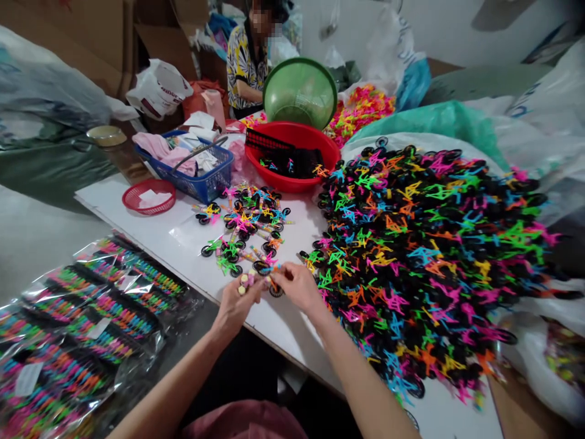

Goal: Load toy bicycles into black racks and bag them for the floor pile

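Note:
My left hand [238,305] is closed around a few small pink-wrapped sticks with round pale-yellow ends [243,285]; their exact kind is unclear. Close beside it, fingers pinched, my right hand [297,285] grips a toy bicycle with a blue part [270,269] and a black wheel. Just past both hands lies a loose group of toy bicycles [249,213], some with patterned sticks in them. To the right of my right hand rises a big heap of toy bicycles [411,256] in pink, green, blue, orange and yellow with black wheels.
Beyond the hands stand a red basin [292,181], a blue basket [201,183] of cloths and a small red basket [149,198]. Packed clear bags of toys [114,292] lie at left. Across the table a person [247,67] sits behind a green basin [299,91].

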The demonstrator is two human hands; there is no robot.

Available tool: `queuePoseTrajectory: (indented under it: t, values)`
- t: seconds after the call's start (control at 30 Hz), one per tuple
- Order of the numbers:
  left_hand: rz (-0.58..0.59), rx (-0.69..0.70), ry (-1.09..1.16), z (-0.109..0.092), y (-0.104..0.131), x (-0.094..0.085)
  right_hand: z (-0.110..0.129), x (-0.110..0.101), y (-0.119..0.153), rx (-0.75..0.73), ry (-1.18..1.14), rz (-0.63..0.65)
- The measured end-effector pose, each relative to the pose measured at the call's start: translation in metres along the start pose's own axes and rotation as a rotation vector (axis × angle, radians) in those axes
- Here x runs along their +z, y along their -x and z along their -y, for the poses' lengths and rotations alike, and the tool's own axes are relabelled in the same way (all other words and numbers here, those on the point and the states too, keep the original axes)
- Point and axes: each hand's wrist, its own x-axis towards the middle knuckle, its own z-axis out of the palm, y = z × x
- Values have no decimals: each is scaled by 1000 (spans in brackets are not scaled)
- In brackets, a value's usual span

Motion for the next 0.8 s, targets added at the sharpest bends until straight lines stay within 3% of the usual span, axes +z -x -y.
queuePoseTrajectory:
  t: [0.1, 0.2, 0.3, 0.37, 0.5, 0.6, 0.7, 0.8]
  values:
    - [-60, -6, 257, -11, -15, -9, 14, -26, -30, -91, -68, -17]
    - [-112, -50, 346, -11, -16, -14, 10, -43, -41, -152, 270, -15]
    - [38, -163, 324, -3, -4, -5, -9, -40, -34, -187, 813, 94]
    - [149, -259, 364, 1, 4, 6, -19, -34, -24, -217, 962, 102]
    - [263, -494, 501, 3, 5, 26, -26, -32, 11, -351, 748, -21]
    - [323, -671, 567, 4, -2, 41, -29, -38, 43, -541, 630, 64]
    - [317, -615, 545, 5, -4, 52, -32, -48, 51, -574, 620, 118]
    - [337, -428, 430, 4, -1, 50, -33, -60, 20, -379, 752, -19]
